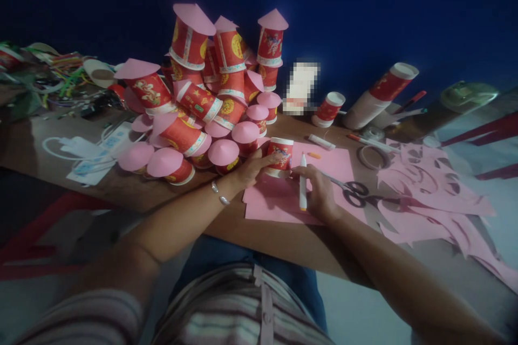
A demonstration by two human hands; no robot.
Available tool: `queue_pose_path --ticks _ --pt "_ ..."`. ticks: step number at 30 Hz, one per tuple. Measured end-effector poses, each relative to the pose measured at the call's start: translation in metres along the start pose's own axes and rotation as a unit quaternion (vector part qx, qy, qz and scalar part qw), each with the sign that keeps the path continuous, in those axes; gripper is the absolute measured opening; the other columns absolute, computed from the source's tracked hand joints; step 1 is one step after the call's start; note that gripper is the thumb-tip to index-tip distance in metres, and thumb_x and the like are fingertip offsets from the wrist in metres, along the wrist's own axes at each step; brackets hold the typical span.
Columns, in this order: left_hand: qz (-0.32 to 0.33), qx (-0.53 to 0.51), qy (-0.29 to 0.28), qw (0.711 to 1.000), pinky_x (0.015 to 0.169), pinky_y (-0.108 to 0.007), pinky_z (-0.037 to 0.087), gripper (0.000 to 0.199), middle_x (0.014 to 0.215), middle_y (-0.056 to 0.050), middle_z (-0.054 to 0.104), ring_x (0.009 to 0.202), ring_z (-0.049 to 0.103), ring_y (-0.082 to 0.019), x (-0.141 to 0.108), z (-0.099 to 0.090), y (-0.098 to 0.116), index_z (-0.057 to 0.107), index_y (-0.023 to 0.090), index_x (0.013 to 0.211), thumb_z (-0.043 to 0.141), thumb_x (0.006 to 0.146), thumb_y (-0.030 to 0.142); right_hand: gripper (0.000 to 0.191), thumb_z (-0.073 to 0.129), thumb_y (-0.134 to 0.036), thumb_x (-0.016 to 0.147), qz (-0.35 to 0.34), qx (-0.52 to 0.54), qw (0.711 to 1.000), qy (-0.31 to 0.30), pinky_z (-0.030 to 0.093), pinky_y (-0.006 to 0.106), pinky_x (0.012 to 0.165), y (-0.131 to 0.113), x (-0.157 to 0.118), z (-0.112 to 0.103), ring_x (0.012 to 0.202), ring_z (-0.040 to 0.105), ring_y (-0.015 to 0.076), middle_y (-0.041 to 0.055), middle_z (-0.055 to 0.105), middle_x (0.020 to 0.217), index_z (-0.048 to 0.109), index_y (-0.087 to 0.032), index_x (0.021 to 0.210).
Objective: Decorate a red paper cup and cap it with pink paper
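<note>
Red paper cup (282, 147) sits in the left hand's grip (259, 168), over some pink paper sheets (269, 208) on the tabletop (299, 240) — right hand (320, 190) is closed around a white marker (303, 186), just beside the cup — dark-handled scissors (345, 185) lying near that hand.

Power strip (114, 143) at left, near tangled strands (67, 67).

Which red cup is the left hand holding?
The coneless cup over the pink paper, gripped by the left hand. Pink-capped cups cluster to its left; another coneless cup stands farther back, unheld.
</note>
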State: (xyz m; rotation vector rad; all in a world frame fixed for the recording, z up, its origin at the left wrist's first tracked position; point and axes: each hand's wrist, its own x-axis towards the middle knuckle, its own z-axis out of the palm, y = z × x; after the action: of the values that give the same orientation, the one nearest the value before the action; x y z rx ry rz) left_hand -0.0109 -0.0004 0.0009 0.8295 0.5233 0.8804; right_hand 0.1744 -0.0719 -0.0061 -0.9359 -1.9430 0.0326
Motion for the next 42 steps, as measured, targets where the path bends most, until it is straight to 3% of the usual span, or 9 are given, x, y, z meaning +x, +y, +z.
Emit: queue_pose_path --ticks 5,9,12,16,23,28,34,38,42 --pt "0.011 0.006 0.034 0.999 0.081 -0.031 0.054 0.039 0.093 -0.005 0.074 0.082 0.07 -0.017 -0.001 0.002 0.001 0.066 0.014 0.104 0.085 0.073 0.028 0.023 0.062 -0.017 0.098 -0.064 -0.018 0.998 -0.023 0.048 0.027 0.058 -0.004 -0.003 -0.006 0.067 0.063 0.0157 0.0041 0.068 0.083 0.062 -0.017 0.121" --pt "0.012 -0.029 0.043 0.999 0.083 -0.033 0.054 0.038 0.091 -0.003 0.074 0.084 0.07 -0.017 0.0 0.004 0.002 0.066 0.015 0.101 0.084 0.07 0.026 0.03 0.054 -0.03 0.104 -0.168 -0.048 0.982 -0.078 0.046 0.027 0.055 -0.016 -0.003 -0.011 0.061 0.057 0.0146 0.0042 0.063 0.079 0.063 -0.011 0.126" --pt "0.003 -0.044 0.044 0.998 0.088 -0.037 0.054 0.037 0.092 -0.004 0.075 0.088 0.071 -0.02 0.001 0.003 0.002 0.067 0.015 0.102 0.082 0.069 0.025 0.035 0.055 -0.036 0.105 -0.208 -0.047 0.973 -0.084 0.046 0.026 0.053 -0.022 -0.003 -0.011 0.06 0.056 0.0135 0.0041 0.064 0.08 0.063 -0.01 0.126" --pt "-0.019 -0.048 0.019 0.999 0.091 -0.039 0.055 0.04 0.101 -0.01 0.077 0.095 0.072 -0.025 0.001 0.001 0.002 0.071 0.011 0.106 0.079 0.07 0.028 0.031 0.055 -0.029 0.104 -0.191 -0.052 0.977 -0.082 0.051 0.027 0.059 -0.022 -0.002 -0.011 0.067 0.061 0.0147 0.0066 0.065 0.085 0.062 -0.01 0.128" --pt "-0.027 -0.043 -0.026 0.998 0.094 -0.041 0.055 0.039 0.11 -0.014 0.077 0.106 0.073 -0.031 0.0 0.0 0.0 0.072 0.011 0.11 0.075 0.074 0.028 0.029 0.059 -0.021 0.101 -0.184 -0.049 0.979 -0.072 0.061 0.036 0.078 -0.022 -0.001 -0.01 0.096 0.069 0.0238 0.0123 0.07 0.098 0.062 -0.012 0.128" --pt "-0.032 -0.04 -0.038 0.998 0.091 -0.039 0.055 0.037 0.108 -0.013 0.077 0.098 0.073 -0.027 -0.001 0.001 0.0 0.071 0.013 0.109 0.077 0.076 0.03 0.029 0.063 -0.021 0.099 -0.196 -0.051 0.976 -0.08 0.061 0.036 0.077 -0.021 -0.001 -0.009 0.092 0.07 0.0234 0.012 0.07 0.095 0.064 -0.012 0.126" --pt "-0.018 -0.032 0.011 0.999 0.086 -0.034 0.056 0.035 0.093 -0.005 0.075 0.088 0.072 -0.02 -0.003 0.002 -0.002 0.069 0.016 0.102 0.083 0.073 0.028 0.026 0.058 -0.027 0.102 -0.198 -0.046 0.975 -0.087 0.058 0.031 0.07 -0.02 -0.001 -0.009 0.082 0.067 0.0192 0.0085 0.067 0.088 0.065 -0.014 0.123" --pt "-0.014 -0.038 0.001 0.999 0.085 -0.036 0.057 0.033 0.095 -0.008 0.076 0.091 0.073 -0.023 -0.001 0.001 -0.002 0.069 0.015 0.102 0.08 0.074 0.028 0.029 0.054 -0.033 0.104 -0.197 -0.041 0.976 -0.087 0.053 0.026 0.059 -0.025 -0.003 -0.008 0.068 0.062 0.0146 0.0058 0.064 0.084 0.063 -0.013 0.123" --pt "-0.012 -0.043 -0.018 0.999 0.086 -0.038 0.057 0.037 0.097 -0.01 0.077 0.09 0.074 -0.024 -0.001 0.001 -0.002 0.069 0.013 0.105 0.079 0.074 0.03 0.025 0.058 -0.022 0.099 -0.183 -0.015 0.981 -0.069 0.053 0.027 0.058 -0.028 -0.005 -0.006 0.067 0.063 0.0154 0.0052 0.067 0.083 0.058 -0.014 0.123"
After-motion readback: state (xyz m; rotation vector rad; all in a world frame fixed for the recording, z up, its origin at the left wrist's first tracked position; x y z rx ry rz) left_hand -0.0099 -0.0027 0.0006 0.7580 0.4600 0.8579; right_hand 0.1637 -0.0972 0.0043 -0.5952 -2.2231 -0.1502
